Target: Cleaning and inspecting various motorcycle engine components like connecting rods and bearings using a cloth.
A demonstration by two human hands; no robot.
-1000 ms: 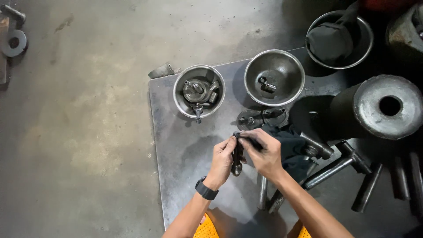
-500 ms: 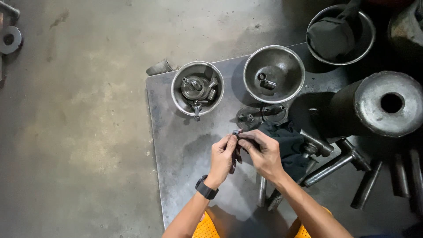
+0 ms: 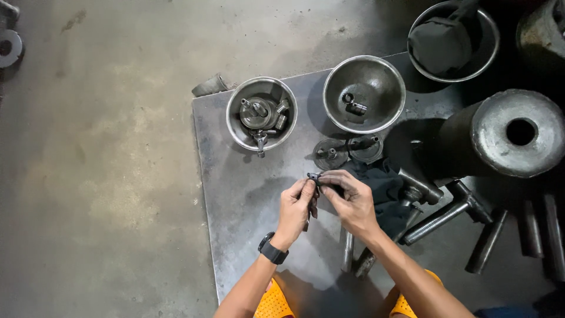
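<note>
Both my hands meet over a grey steel plate [image 3: 235,194] on the floor. My left hand [image 3: 297,209], with a black watch on the wrist, pinches a small dark metal part [image 3: 312,178] at its fingertips. My right hand [image 3: 351,203] grips the same part from the right, fingers closed on it. A thin dark piece hangs below the part, between my hands. A dark cloth [image 3: 382,188] lies just right of my right hand.
A steel bowl [image 3: 235,121] with several metal fittings and a second bowl [image 3: 388,106] with small pieces stand at the plate's far edge. Two round discs [image 3: 347,150] lie nearer. A heavy steel cylinder [image 3: 509,135], bolts and rods [image 3: 441,221] crowd the right. Concrete floor [image 3: 100,176] spreads left.
My hands have stayed together on the small part, with the fingers shifting slightly around it. The view has drifted a little.
</note>
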